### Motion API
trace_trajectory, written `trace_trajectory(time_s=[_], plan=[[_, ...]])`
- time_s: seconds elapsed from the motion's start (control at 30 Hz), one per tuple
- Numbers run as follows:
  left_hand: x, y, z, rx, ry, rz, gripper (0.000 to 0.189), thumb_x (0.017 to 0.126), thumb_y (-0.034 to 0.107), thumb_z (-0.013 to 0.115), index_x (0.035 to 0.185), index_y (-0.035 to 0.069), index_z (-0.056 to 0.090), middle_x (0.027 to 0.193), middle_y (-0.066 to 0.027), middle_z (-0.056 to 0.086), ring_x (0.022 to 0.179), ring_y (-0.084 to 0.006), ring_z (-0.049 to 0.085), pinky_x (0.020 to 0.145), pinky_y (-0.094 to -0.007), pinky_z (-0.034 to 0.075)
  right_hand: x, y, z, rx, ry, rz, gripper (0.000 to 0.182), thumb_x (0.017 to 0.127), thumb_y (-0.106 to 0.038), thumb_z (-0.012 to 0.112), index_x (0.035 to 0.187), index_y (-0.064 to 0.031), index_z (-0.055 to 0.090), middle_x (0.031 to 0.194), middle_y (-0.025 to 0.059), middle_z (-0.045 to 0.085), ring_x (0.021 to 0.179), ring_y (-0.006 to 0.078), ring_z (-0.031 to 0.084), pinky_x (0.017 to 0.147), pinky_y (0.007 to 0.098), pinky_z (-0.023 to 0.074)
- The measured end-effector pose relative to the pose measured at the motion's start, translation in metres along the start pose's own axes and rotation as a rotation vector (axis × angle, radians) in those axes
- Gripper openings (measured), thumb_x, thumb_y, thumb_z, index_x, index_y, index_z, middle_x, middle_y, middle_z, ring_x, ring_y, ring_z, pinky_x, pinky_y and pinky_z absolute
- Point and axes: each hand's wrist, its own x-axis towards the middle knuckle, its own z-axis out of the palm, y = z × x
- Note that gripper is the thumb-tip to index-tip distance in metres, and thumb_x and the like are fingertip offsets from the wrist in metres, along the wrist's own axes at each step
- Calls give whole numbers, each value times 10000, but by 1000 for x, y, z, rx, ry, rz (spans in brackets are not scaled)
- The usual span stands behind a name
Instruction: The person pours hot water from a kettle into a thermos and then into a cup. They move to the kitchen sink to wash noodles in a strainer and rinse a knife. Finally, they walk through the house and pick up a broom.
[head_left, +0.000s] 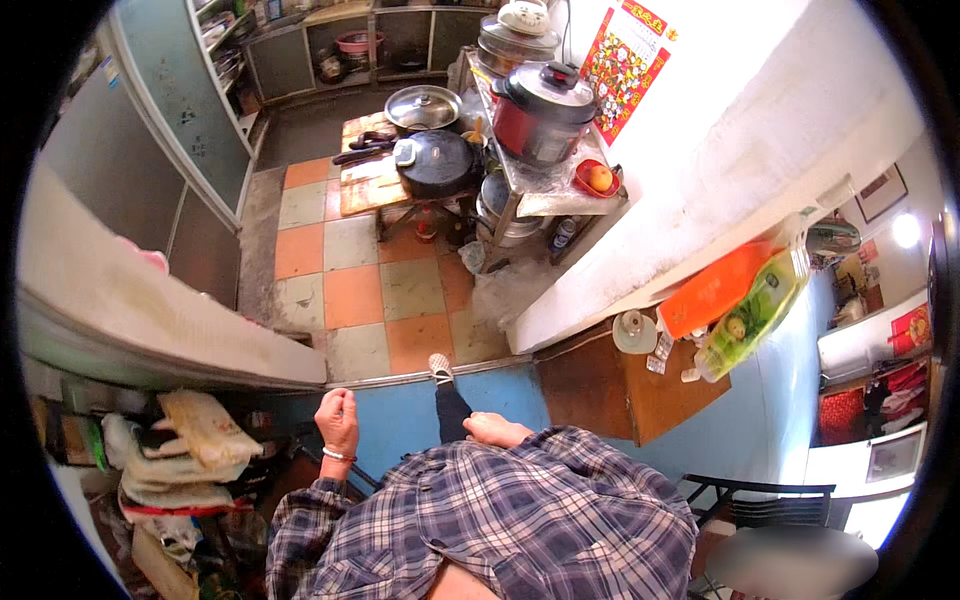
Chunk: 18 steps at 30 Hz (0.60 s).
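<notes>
My left hand (337, 424), with a bracelet at the wrist, is raised at the left of my body with its fingers curled in; I see nothing in it. My right hand (496, 430) is near my waist in front of the plaid shirt, fingers folded, and its inner side is hidden. One foot in a patterned shoe (440, 365) is at the door sill. Beyond it, a low wooden table (358, 196) bears a black electric pan (436, 161), a lidded pot (423, 109) and dark elongated vegetables (369, 148). A red electric pressure cooker (541, 116) stands on a foil-covered stand (551, 204).
A wooden cabinet (679, 405) at the right bears an orange package (716, 289) and a green bottle (754, 319). Piled bags (187, 465) are at the left. Wall ends flank the doorway to the checkered tile floor (352, 292). A black folding chair (780, 510) stands lower right.
</notes>
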Motion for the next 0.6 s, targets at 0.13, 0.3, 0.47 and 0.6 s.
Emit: trace_trajectory(time_s=[0.13,0.3,0.47,0.6], plan=[[52,-5,58,139,-230,150,236,800,176,618,640,22,539,759,-127,599,715,-300,564,654,-369,445,41,41,-50,233,-60,168,340,798,-286,528,1052,-72,604,1085,222,565,1016,365,541,834,411,440],[71,-32,88,-595,-1039,-1021,450,928,366,444,1175,-1,528,1134,-88,572,1061,-165,511,941,-273,355,90,67,-134,17,171,66,324,755,-307,604,875,-7,634,892,213,611,891,354,583,755,430,470],[146,-3,53,-575,-1084,-602,543,953,427,314,1282,7,417,1290,-87,440,1197,-165,385,1017,-269,277,145,78,-179,288,20,-90,388,777,-335,575,1008,-27,613,888,213,621,842,351,597,732,406,462],[178,-43,52,-521,-949,-984,558,956,428,295,1314,5,359,1328,-91,403,1220,-175,367,1028,-274,261,200,84,-176,323,-82,-36,366,765,-322,568,991,-39,626,914,210,622,881,359,592,745,412,457]])
